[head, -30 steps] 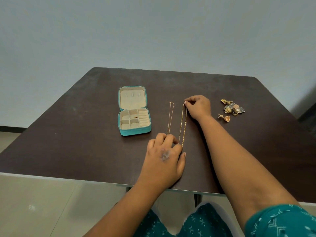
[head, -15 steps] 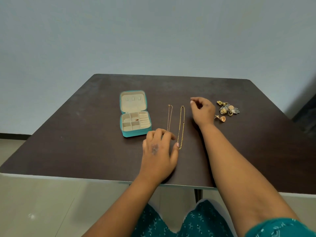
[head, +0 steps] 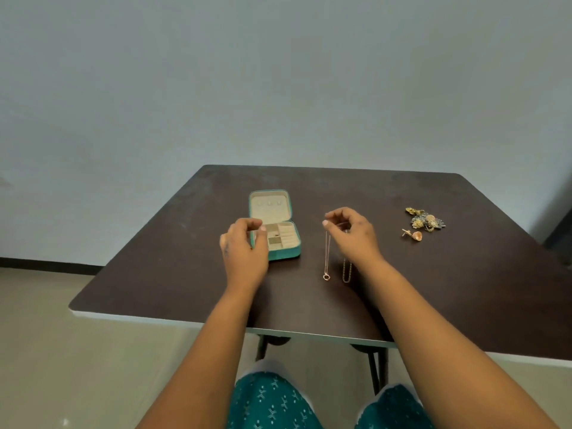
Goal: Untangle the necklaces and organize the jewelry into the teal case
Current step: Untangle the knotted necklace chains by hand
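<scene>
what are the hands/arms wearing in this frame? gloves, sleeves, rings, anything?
Nothing visible: left hand and right hand are bare, no gloves, rings or watch showing. Both forearms are uncovered up to the frame edge. Only clothing in view is teal patterned fabric over the lap.

Person, seated: both forearms showing bare, no sleeves in view, no rings or bracelets visible on left hand (head: pixel 244 247) or right hand (head: pixel 353 232). Wearing teal fabric trousers (head: pixel 272 404) w/ small pale cross-like print, covering both knees.
</scene>
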